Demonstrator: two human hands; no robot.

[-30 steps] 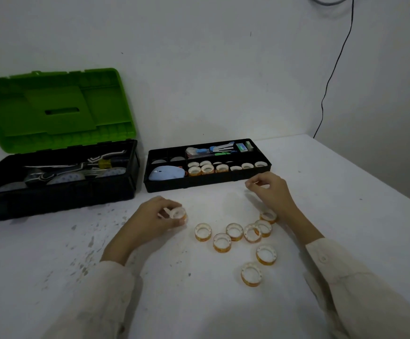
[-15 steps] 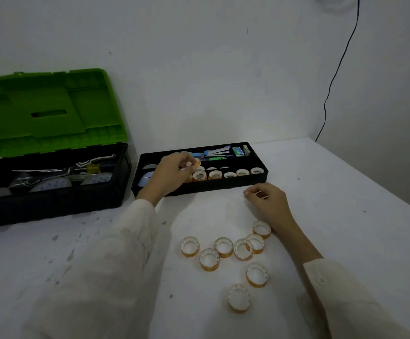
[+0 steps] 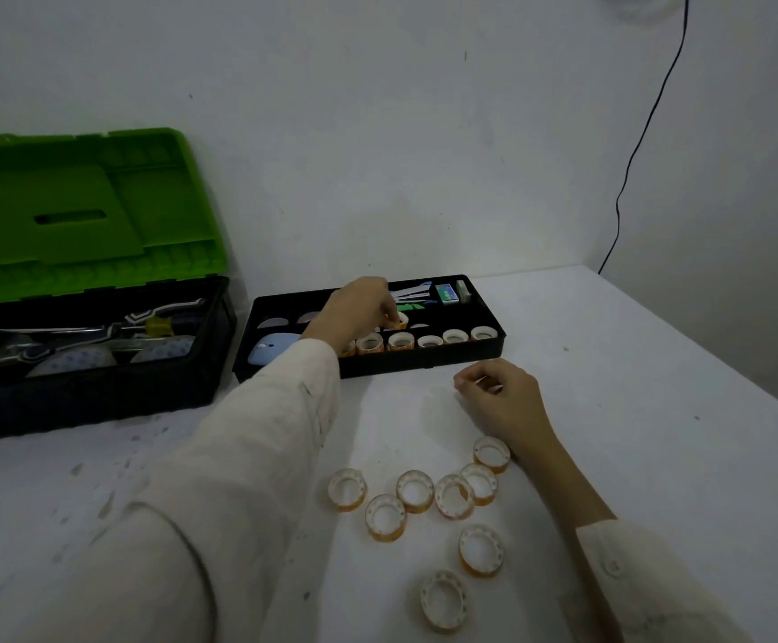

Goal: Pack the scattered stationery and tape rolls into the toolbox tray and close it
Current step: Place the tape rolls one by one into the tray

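The black toolbox tray (image 3: 424,362) lies on the white table, with a row of tape rolls (image 3: 401,341) along its front compartments and stationery at its back. My left hand (image 3: 354,310) reaches over the tray and pinches a small tape roll (image 3: 400,320) just above the tray's middle. My right hand (image 3: 501,396) rests on the table in front of the tray, fingers loosely curled, holding nothing that I can see. Several loose tape rolls (image 3: 415,490) lie scattered on the table near my right forearm.
The black toolbox (image 3: 95,364) with its green lid (image 3: 85,211) raised stands left of the tray against the wall; tools lie inside. A blue mouse-shaped object (image 3: 271,348) sits in the tray's left end. A black cable (image 3: 633,146) hangs down the wall at right.
My left hand picked a tape roll off the table and carried it forward over the tray. My right hand stayed nearly still.
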